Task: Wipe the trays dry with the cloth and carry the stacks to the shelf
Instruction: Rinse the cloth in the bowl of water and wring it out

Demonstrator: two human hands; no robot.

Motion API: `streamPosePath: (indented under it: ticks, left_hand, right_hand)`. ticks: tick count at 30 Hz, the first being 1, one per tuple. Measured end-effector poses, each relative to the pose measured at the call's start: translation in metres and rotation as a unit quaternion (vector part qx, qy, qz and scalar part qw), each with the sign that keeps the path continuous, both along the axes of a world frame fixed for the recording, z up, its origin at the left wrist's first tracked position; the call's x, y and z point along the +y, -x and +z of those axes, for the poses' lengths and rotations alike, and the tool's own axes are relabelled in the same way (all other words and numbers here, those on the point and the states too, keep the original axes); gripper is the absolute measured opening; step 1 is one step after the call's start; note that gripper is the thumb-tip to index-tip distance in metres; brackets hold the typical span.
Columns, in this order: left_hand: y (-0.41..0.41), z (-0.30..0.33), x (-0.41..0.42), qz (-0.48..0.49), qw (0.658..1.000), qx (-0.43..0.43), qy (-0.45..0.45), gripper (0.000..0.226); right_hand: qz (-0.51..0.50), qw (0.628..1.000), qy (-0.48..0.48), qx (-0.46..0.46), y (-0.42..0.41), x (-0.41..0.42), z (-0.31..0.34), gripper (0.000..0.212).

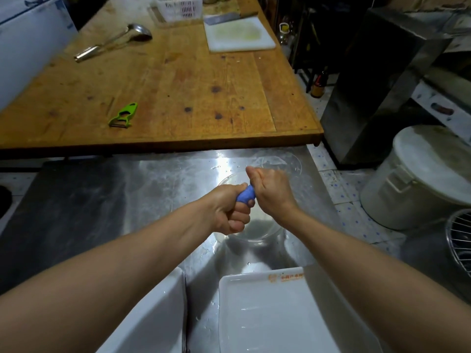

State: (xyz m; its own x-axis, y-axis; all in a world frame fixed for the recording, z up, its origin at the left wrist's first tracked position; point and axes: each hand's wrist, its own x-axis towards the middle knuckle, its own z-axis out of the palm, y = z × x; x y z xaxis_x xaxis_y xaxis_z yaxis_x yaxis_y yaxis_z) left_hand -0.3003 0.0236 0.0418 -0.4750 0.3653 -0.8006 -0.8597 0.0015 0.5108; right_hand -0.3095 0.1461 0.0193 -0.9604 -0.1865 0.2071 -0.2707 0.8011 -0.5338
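Both fists clamp a twisted blue cloth (246,194), left hand (229,210) near, right hand (271,191) beyond, apparently wringing it over a clear bowl (265,233); wet white trays (275,314) wait near on the steel bench (142,184).

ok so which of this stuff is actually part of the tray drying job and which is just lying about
Job:
blue cloth, wrung in left hand and right hand
white rectangular plastic tray
second white tray at left

Lying about:
green peeler
metal ladle
white cutting board
clear glass bowl
white lidded bucket
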Motion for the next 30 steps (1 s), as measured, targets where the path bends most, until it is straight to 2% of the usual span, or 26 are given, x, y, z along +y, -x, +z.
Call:
streamPosePath:
  ticks: [3,7,9,14,18,25,30]
  left_hand:
    - [0.003,-0.001,0.000,0.018,0.999,-0.034,-0.030,0.050]
    - [0.007,-0.003,0.001,0.029,0.998,-0.047,-0.037,0.048]
    - [0.008,-0.005,0.001,0.029,0.998,-0.046,-0.033,0.048]
    - [0.008,-0.007,0.002,0.030,0.998,-0.047,-0.026,0.050]
    - [0.011,-0.007,0.004,0.030,0.998,-0.043,-0.021,0.051]
    - [0.013,-0.007,0.007,0.032,0.999,-0.035,-0.018,0.054]
    - [0.014,-0.006,0.007,0.035,0.999,-0.038,-0.017,0.053]
  right_hand:
    - [0.028,0.998,0.008,0.053,0.006,0.000,-0.003,0.040]
    - [0.030,0.997,0.030,0.070,0.011,-0.002,-0.007,0.041]
    - [0.013,0.996,0.057,0.073,0.012,-0.003,-0.009,0.041]
    - [0.010,0.997,0.045,0.055,0.015,-0.002,-0.013,0.040]
    - [0.024,0.995,0.053,0.081,0.014,0.000,-0.009,0.034]
    - [0.005,0.996,0.053,0.067,0.018,0.002,-0.013,0.042]
    - [0.012,0.994,0.052,0.093,0.018,0.003,-0.012,0.040]
